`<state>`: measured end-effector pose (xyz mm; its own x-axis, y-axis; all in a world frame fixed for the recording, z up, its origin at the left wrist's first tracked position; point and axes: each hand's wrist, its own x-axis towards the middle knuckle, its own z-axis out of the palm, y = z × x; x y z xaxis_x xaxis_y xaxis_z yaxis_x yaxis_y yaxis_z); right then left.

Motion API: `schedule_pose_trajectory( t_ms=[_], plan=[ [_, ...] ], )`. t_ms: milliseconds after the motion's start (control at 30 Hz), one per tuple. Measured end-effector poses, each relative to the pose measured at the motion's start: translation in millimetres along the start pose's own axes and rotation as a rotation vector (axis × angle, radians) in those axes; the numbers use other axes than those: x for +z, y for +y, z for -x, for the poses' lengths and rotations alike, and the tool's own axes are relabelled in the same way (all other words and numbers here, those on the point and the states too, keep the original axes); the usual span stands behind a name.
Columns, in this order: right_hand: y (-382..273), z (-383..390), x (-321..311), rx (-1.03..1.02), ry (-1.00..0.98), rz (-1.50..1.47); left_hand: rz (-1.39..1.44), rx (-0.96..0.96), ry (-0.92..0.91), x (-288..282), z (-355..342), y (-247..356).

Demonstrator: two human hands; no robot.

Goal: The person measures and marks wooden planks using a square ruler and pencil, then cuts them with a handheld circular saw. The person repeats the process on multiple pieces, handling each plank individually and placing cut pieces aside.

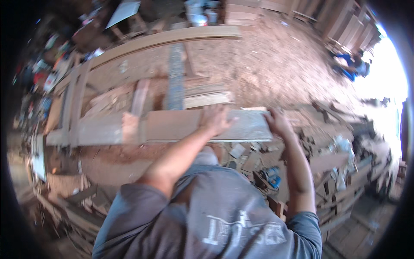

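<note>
A long wooden plank (172, 123) lies crosswise before me, its right part paler and greyer. My left hand (217, 120) rests flat on its upper face near the middle, fingers stretched toward the far edge and the thumb out to the right. At the plank's right end, my right hand (278, 121) grips the far corner with bent fingers, partly blurred. Left of the plank, a similar board (101, 129) continues in line; a lighter brown patch lies near where they meet, and I cannot tell whether they are joined.
A long timber beam (172, 35) spans the far side, crossed by a worn blue-grey bar (176, 77). Stacked boards (209, 96) lie just beyond the plank. Wood scraps (332, 164) and a blue tool-like object (271, 177) are at right. Another person (355, 67) sits far right.
</note>
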<state>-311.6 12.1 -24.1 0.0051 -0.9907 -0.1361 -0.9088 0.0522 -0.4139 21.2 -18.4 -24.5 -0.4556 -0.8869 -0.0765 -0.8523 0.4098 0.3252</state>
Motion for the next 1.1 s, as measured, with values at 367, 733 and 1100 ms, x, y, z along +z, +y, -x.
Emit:
schedule_pose_trajectory(
  t_ms=[367,733,1100],
  plan=[
    [17,5,-7,0.363,-0.066,-0.123,-0.021,-0.055,-0.162,-17,9,-8],
    [92,49,19,0.108,0.478,-0.172,-0.079,-0.006,-0.094,-8,-1,9],
    [51,66,37,0.622,0.238,-0.817,-0.041,0.02,-0.078,13,-11,-2]
  ],
)
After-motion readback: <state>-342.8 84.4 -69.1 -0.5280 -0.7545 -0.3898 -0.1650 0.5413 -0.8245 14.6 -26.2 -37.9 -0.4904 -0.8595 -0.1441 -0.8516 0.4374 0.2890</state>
